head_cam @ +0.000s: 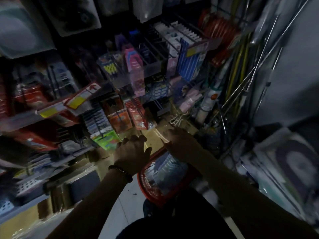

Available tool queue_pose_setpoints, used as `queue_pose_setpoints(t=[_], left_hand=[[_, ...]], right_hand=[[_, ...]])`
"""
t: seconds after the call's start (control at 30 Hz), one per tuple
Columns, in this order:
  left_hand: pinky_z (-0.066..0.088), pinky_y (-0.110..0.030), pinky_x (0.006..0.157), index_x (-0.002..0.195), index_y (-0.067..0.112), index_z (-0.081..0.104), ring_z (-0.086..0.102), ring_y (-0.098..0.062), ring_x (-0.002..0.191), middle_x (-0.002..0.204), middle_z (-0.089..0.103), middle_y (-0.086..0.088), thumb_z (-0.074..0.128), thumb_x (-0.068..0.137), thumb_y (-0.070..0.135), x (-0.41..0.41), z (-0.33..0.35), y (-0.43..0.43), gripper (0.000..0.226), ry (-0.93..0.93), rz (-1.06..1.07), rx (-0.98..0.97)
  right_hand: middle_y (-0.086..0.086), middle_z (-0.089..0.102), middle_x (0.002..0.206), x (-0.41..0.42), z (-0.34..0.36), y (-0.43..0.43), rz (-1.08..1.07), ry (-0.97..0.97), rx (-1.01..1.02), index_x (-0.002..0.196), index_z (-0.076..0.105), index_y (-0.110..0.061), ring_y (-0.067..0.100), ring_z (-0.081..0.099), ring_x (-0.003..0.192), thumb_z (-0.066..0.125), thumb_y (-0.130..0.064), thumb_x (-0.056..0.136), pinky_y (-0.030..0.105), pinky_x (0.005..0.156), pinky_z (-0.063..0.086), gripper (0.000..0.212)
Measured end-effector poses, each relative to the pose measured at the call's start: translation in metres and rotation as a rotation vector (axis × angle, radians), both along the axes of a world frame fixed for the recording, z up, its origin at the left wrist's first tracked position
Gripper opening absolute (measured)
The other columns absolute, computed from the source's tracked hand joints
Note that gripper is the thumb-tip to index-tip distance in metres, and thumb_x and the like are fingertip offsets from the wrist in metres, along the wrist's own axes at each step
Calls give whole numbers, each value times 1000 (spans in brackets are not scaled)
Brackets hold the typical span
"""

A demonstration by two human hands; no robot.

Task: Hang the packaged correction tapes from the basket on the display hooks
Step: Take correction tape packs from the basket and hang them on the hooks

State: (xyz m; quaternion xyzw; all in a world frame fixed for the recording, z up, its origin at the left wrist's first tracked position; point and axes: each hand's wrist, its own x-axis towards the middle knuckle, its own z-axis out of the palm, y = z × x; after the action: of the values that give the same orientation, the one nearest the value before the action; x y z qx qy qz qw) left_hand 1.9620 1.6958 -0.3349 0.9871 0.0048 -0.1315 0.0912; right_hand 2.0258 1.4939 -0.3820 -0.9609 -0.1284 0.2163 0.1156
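1. Looking down through the head view, the person is standing over the red basket (147, 186). It is sitting on the floor (127, 195) near their feet, so the stock is lying within easy reach of both arms.
2. The packaged correction tapes (165, 165) are lying inside that basket, seemingly stacked on edge, though the dim light is making this hard to read. None is visibly out of it.
3. The left hand (132, 151) is hovering just left of the basket's far rim, back upward, with the fingers curling down. I cannot tell whether they are closing on anything.
4. The right hand (178, 141) is reaching over the basket's far edge and is blurred, so I cannot tell whether it is spread or gripping.
5. The display hooks (156, 50) are jutting out at the far side, many of them carrying hanging packs (136, 114). In my judgement this is why both hands are working low and far: a pack is probably being picked up or lined up for a lower hook.
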Motion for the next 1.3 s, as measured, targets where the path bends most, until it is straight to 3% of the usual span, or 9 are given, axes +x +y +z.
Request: queue_pose_setpoints(t=[0.07, 0.17, 0.33, 0.5, 0.73, 0.9, 1.07, 1.2, 1.3], left_hand=[[51, -44, 97, 142, 31, 53, 63, -29, 120, 136, 63, 0, 52, 100, 59, 7, -13, -3, 50, 39, -9, -12], [52, -42, 91, 141, 31, 53, 66, -28, 114, 130, 64, 0, 50, 100, 61, 12, -27, -3, 51, 44, 0, 5], [52, -43, 94, 136, 29, 57, 65, -29, 116, 130, 65, -2, 53, 99, 60, 24, -45, -3, 48, 52, 105, 26], [54, -44, 93, 134, 29, 59, 66, -29, 114, 127, 68, -2, 57, 97, 58, 46, -67, -24, 47, 49, 258, 49], [54, -44, 90, 132, 29, 61, 67, -30, 110, 123, 68, -3, 56, 97, 59, 68, -123, -68, 46, 99, 454, 27], [56, -45, 88, 129, 28, 62, 68, -33, 106, 120, 70, -5, 54, 97, 57, 72, -195, -88, 44, 96, 482, 11], [58, -44, 86, 118, 26, 61, 68, -27, 98, 112, 69, -3, 55, 97, 53, 52, -289, -110, 34, 25, 449, -6], [58, -45, 91, 127, 27, 58, 66, -26, 107, 118, 68, -1, 54, 99, 54, 23, -351, -135, 40, -23, 435, 39], [57, -43, 94, 131, 30, 59, 67, -26, 112, 125, 69, 1, 56, 99, 55, -15, -376, -160, 40, -114, 453, 23]], right_hand=[[11, 54, 136, 2, 2, 4, 0, 48, -32, 140, 45, -23, 34, 54, 125, 39, -62, 97, 52, 103, 50, 59], [13, 50, 142, 10, -4, 5, 25, 48, -28, 143, 45, -19, 35, 51, 129, 52, -55, 100, 52, 108, 46, 57], [17, 51, 139, 33, -24, -1, 91, 58, -9, 145, 47, -16, 39, 51, 127, 38, -66, 94, 50, 105, 45, 71], [12, 55, 135, 67, -44, -10, 247, 89, -15, 140, 47, -19, 34, 52, 125, 54, -52, 98, 50, 104, 47, 54], [10, 53, 139, 122, -109, -42, 435, 159, 28, 148, 43, -21, 32, 48, 132, 53, -48, 102, 49, 107, 45, 54], [9, 49, 144, 136, -179, -60, 481, 164, 16, 149, 41, -21, 32, 44, 135, 46, -52, 104, 54, 111, 40, 56], [6, 54, 135, 123, -272, -79, 471, 125, 61, 134, 50, -22, 29, 50, 129, 52, -49, 102, 44, 104, 43, 42], [5, 47, 150, 99, -331, -97, 458, 115, 159, 146, 46, -22, 26, 42, 141, 56, -41, 104, 39, 114, 37, 47], [7, 46, 150, 77, -357, -119, 457, 74, 195, 147, 47, -19, 28, 43, 141, 56, -43, 103, 40, 115, 38, 51]])
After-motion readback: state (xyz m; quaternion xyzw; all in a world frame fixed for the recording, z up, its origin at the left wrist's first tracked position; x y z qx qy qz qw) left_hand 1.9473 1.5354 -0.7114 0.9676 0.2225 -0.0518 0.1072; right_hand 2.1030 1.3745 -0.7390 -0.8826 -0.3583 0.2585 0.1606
